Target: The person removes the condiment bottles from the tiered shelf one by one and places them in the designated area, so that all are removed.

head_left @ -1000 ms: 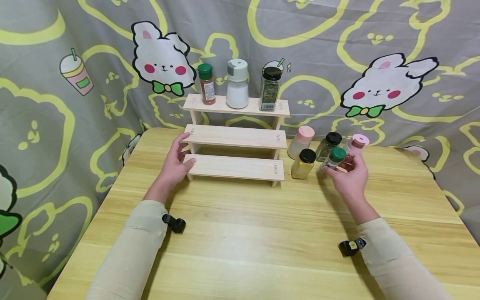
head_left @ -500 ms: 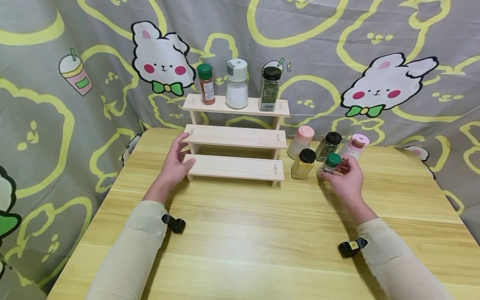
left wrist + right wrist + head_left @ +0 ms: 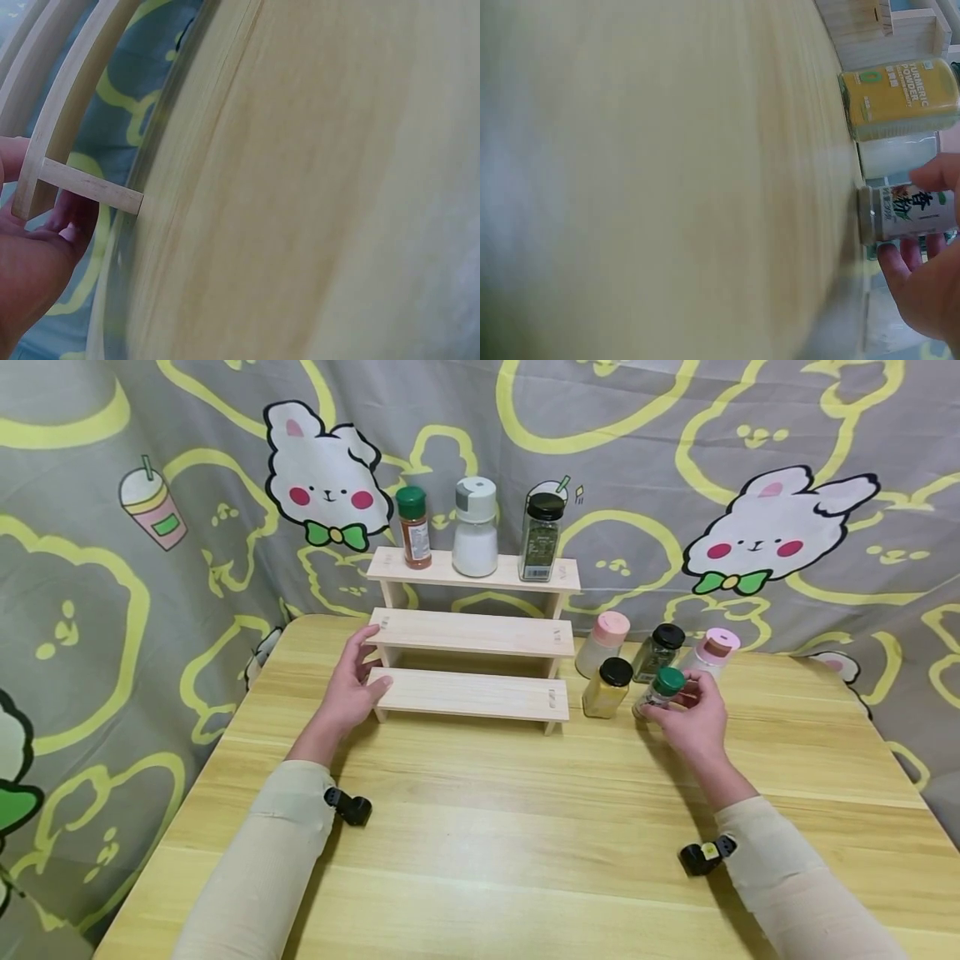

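A three-step wooden rack (image 3: 472, 693) stands at the back of the table. My left hand (image 3: 358, 668) holds its left end, thumb on the lowest step and fingers up by the middle one; the left wrist view has my left hand (image 3: 37, 247) curled round the rack's side piece (image 3: 90, 187). To the right of the rack, my right hand (image 3: 675, 702) grips a small green-capped spice jar (image 3: 660, 689), tilted, with its base at the tabletop. In the right wrist view the fingers (image 3: 922, 277) wrap the same jar (image 3: 907, 214).
Around the held jar stand a yellow turmeric jar (image 3: 606, 687), a pink-capped white bottle (image 3: 602, 644), a black-capped jar (image 3: 657, 652) and another pink-capped bottle (image 3: 712, 652). The top step carries three bottles (image 3: 475, 531). A patterned curtain hangs behind the light wooden table (image 3: 487, 827).
My right hand has brought the green-capped jar slightly down and to the left, closer to the tabletop. The left hand stays on the rack.
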Demonstrator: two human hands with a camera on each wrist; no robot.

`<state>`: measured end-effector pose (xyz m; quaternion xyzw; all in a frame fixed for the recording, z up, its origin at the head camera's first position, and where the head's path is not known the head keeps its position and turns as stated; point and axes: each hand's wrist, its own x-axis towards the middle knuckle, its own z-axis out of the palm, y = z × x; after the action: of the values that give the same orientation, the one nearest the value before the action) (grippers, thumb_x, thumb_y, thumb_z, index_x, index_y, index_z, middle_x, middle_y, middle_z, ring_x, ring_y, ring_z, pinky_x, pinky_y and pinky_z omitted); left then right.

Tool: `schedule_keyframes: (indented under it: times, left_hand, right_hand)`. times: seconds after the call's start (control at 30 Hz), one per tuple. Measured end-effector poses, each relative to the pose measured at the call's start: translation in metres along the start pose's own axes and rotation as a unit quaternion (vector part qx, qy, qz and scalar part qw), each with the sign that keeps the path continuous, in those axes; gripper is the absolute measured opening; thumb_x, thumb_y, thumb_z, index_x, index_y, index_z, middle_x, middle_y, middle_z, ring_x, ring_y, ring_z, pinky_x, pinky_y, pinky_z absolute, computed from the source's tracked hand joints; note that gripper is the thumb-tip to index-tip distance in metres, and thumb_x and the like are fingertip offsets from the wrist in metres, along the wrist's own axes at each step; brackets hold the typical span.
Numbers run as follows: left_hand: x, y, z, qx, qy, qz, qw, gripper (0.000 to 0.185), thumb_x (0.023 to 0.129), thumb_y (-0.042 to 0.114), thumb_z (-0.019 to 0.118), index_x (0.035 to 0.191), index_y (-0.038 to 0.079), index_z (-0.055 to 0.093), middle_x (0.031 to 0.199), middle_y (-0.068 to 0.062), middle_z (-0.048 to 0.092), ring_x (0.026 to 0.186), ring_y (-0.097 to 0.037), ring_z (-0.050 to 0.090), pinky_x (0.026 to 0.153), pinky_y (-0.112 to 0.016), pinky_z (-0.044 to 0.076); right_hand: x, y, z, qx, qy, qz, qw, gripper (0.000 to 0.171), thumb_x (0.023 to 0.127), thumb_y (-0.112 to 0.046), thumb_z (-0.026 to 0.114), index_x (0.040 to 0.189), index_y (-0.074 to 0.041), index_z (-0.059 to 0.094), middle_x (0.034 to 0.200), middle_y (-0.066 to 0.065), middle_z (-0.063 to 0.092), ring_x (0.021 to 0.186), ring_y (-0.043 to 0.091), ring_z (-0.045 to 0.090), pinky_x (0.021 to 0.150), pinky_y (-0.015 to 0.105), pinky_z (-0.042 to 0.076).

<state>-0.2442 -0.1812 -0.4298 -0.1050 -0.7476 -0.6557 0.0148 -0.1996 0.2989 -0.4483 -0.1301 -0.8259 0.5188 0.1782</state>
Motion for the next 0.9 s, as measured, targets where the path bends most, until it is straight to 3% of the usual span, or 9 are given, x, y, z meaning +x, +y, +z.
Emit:
schedule_keyframes:
  times: [0.17,0.43,0.67,0.9]
  left_hand:
    - [0.007,-0.02,-0.002,-0.005,0.004,0.002,1.0,0.079,0.091,-0.02,0.053,0.155,0.018,0.029,0.148,-0.022,0.037,0.132,-0.043,0.039,0.114,-0.051,0.024]
    - [0.009,-0.024,0.0,-0.003,0.007,0.005,1.0,0.08,0.091,-0.019,0.054,0.155,0.023,0.03,0.147,-0.019,0.039,0.131,-0.041,0.042,0.113,-0.049,0.026]
    - [0.002,-0.007,0.001,-0.012,0.002,-0.003,0.9999,0.077,0.09,-0.021,0.053,0.155,0.014,0.028,0.148,-0.025,0.037,0.132,-0.046,0.039,0.113,-0.052,0.025]
    - [-0.003,0.007,0.001,-0.004,0.002,-0.005,1.0,0.075,0.091,-0.02,0.053,0.154,0.012,0.028,0.148,-0.026,0.037,0.133,-0.048,0.037,0.115,-0.05,0.023]
  right_hand:
    - [0.002,-0.009,-0.008,0.006,-0.005,-0.017,1.0,0.064,0.07,0.004,0.087,0.121,-0.004,0.049,0.11,0.003,0.051,0.097,0.016,0.056,0.078,0.017,0.052]
    - [0.005,-0.03,-0.017,-0.002,-0.01,-0.033,0.999,0.068,0.073,-0.005,0.088,0.127,-0.004,0.047,0.116,0.003,0.052,0.102,0.017,0.055,0.083,0.019,0.05]
    - [0.011,-0.047,-0.016,0.01,-0.014,-0.052,0.998,0.066,0.074,-0.008,0.089,0.126,-0.004,0.048,0.118,0.005,0.052,0.108,0.024,0.057,0.091,0.027,0.05]
    - [0.018,-0.065,-0.014,0.027,-0.008,-0.06,0.998,0.061,0.074,-0.005,0.088,0.122,-0.013,0.05,0.116,0.006,0.054,0.107,0.025,0.057,0.092,0.03,0.051]
